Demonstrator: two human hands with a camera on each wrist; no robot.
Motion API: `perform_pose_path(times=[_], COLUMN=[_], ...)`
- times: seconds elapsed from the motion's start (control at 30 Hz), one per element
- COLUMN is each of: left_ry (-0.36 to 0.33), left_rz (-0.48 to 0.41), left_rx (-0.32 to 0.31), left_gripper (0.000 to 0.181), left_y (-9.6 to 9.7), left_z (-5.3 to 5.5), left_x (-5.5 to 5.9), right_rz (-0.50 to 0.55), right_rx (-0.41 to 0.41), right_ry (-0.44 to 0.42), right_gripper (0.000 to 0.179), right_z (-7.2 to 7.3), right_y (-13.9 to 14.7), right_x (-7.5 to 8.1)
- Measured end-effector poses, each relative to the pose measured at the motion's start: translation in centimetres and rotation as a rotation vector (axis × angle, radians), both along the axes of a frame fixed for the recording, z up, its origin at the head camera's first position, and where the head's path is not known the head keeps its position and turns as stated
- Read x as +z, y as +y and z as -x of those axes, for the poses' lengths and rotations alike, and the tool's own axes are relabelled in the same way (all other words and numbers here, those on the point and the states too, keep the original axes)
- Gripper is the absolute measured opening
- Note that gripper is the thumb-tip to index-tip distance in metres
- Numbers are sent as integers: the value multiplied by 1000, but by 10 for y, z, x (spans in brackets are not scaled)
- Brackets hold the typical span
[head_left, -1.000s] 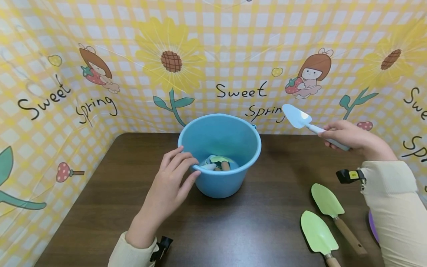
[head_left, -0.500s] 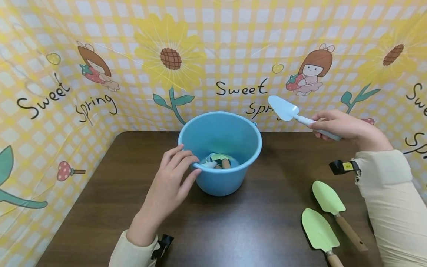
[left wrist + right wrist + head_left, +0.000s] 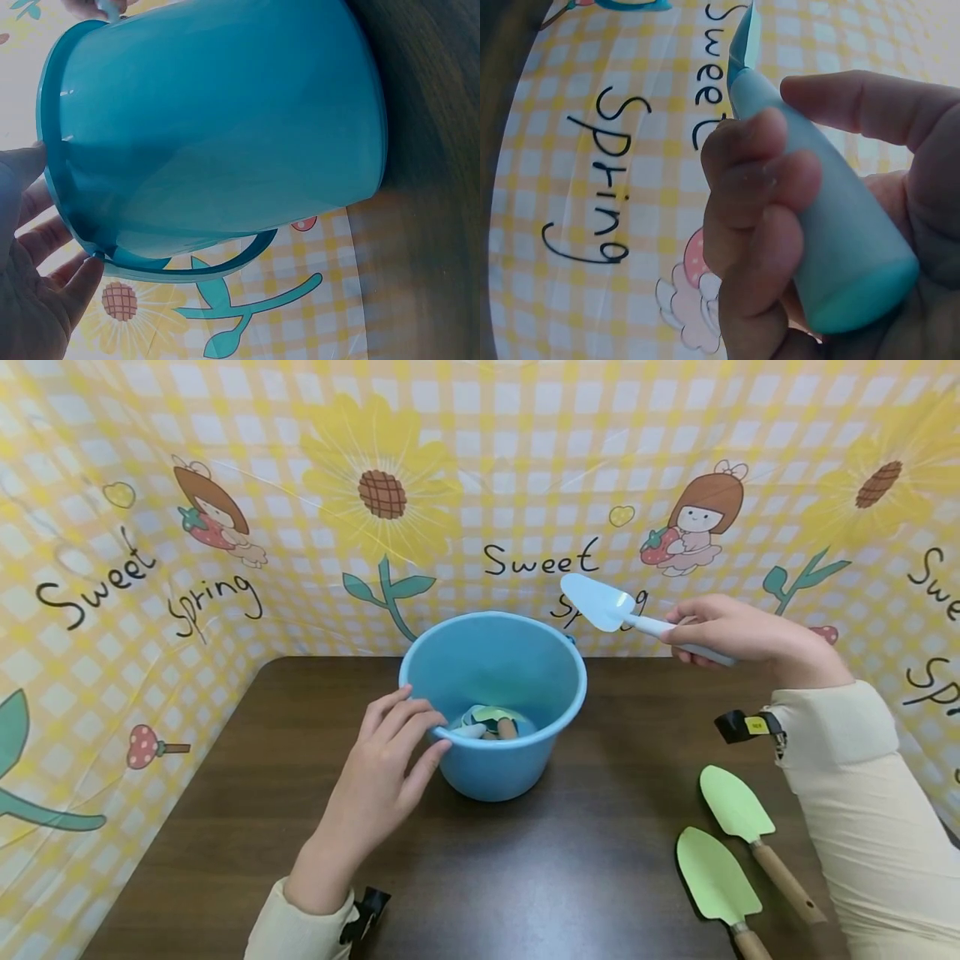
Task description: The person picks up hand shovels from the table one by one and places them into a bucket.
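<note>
A blue bucket (image 3: pixel 498 772) stands upright on the dark wooden table. My left hand (image 3: pixel 386 760) grips its near-left rim, the thumb outside and the fingers along the edge; the left wrist view shows the bucket wall (image 3: pixel 217 127) close up. My right hand (image 3: pixel 738 631) holds a small light-blue trowel (image 3: pixel 597 602) by its handle (image 3: pixel 832 217), fingers curled round it. The blade points left, raised above the table just right of and above the bucket's far rim. Inside the bucket lie a light-blue handle (image 3: pixel 471 730), a brown handle (image 3: pixel 507 727) and something green, partly hidden by the rim.
Two green trowels with wooden handles lie at the right: an upper trowel (image 3: pixel 735 802) and a lower trowel (image 3: pixel 716 877). The right forearm passes beside them. A yellow checked cloth (image 3: pixel 510 468) hangs behind and to the sides of the table (image 3: pixel 300 710).
My right hand has carried the light-blue trowel left and slightly up, toward the bucket. The left hand has stayed on the rim.
</note>
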State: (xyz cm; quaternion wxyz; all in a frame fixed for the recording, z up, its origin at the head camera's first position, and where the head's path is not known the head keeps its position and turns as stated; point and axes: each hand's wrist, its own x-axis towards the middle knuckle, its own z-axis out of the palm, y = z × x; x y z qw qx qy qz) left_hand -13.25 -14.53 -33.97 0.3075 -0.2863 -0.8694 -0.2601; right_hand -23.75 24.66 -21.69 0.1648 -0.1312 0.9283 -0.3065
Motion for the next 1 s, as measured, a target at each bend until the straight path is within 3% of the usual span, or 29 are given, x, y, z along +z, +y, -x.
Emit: perform_pose_path(times=[0.5,1.0], left_ry=[-1,-4], left_rz=[0,-1], left_rx=[-1,-2], left_gripper=[20,21], left_y=[0,1], left_z=[0,0], left_x=[1,1], right_rz=[27,-123], right_rx=[79,232], right_ry=[7,-113], right_gripper=[19,19], right_z=[4,19], right_y=[-39,-88], right_x=[20,33])
